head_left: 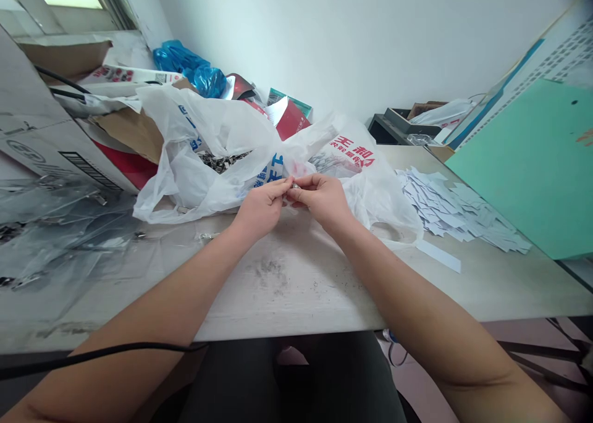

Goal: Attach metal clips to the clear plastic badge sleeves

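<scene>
My left hand (262, 208) and my right hand (322, 199) meet over the table, in front of the white plastic bags. My right thumb and fingers pinch a small shiny metal piece (295, 186), too small to name. The fingers of my left hand are closed and pressed against the same spot; what they hold is hidden. Behind my left hand, an open white bag (176, 188) with blue print holds many small dark metal parts (223, 162). Beyond my right hand lies another white bag (393, 201) with red print and silvery contents.
Clear plastic bags (88, 238) with metal bits lie at left, beside a cardboard box (41, 126). At right are a heap of white paper slips (430, 204) and a green board (523, 163). A black cable (115, 350) crosses my left forearm.
</scene>
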Demonstrator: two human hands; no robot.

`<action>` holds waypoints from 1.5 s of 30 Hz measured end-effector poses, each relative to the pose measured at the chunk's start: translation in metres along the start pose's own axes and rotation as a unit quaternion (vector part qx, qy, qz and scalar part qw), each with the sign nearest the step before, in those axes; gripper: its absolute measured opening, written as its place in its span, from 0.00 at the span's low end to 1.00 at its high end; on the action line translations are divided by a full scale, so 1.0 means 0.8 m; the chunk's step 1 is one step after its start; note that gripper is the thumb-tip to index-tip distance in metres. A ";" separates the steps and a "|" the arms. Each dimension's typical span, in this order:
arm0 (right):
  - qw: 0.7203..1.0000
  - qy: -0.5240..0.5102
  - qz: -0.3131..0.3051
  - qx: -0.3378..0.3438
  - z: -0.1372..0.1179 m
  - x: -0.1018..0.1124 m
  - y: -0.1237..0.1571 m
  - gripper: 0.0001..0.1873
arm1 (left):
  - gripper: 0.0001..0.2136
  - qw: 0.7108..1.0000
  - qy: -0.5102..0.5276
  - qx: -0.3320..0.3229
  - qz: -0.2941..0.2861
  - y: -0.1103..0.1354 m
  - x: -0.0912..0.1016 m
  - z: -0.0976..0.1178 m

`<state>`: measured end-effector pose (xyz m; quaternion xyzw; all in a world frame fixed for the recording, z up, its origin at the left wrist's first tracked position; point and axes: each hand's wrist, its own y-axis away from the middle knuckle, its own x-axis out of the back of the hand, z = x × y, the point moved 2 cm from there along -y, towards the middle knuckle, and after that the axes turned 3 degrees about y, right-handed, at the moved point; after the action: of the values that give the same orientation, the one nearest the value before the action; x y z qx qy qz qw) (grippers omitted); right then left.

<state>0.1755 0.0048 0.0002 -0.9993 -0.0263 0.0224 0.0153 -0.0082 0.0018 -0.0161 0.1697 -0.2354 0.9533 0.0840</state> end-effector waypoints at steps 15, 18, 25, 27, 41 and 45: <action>0.958 -0.248 -0.066 -0.124 -0.005 -0.008 0.005 0.13 | 0.30 0.991 -0.112 -0.072 -0.007 0.001 0.000 -0.001; 0.950 -0.269 -0.094 -0.131 -0.010 -0.011 0.008 0.15 | 0.31 0.986 -0.142 -0.089 0.004 0.002 -0.002 0.002; 0.935 -0.303 -0.087 -0.160 -0.022 -0.006 0.012 0.07 | 0.25 0.988 -0.095 -0.118 0.033 -0.003 0.015 0.011; 0.945 -0.265 -0.099 -0.165 -0.027 -0.002 0.012 0.10 | 0.19 0.989 -0.073 -0.118 0.050 -0.005 0.024 0.015; 0.933 0.319 0.125 0.115 -0.039 0.071 -0.021 0.25 | 0.21 0.976 0.126 0.031 0.174 -0.010 0.038 0.022; 0.827 0.526 0.187 0.069 -0.027 0.122 -0.051 0.20 | 0.25 0.971 0.129 0.059 0.190 -0.011 0.042 0.021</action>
<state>0.2715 0.0500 0.0190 -0.8417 0.1751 -0.5025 0.0915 -0.0323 0.0043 0.0139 0.0016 -0.1936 0.9779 -0.0796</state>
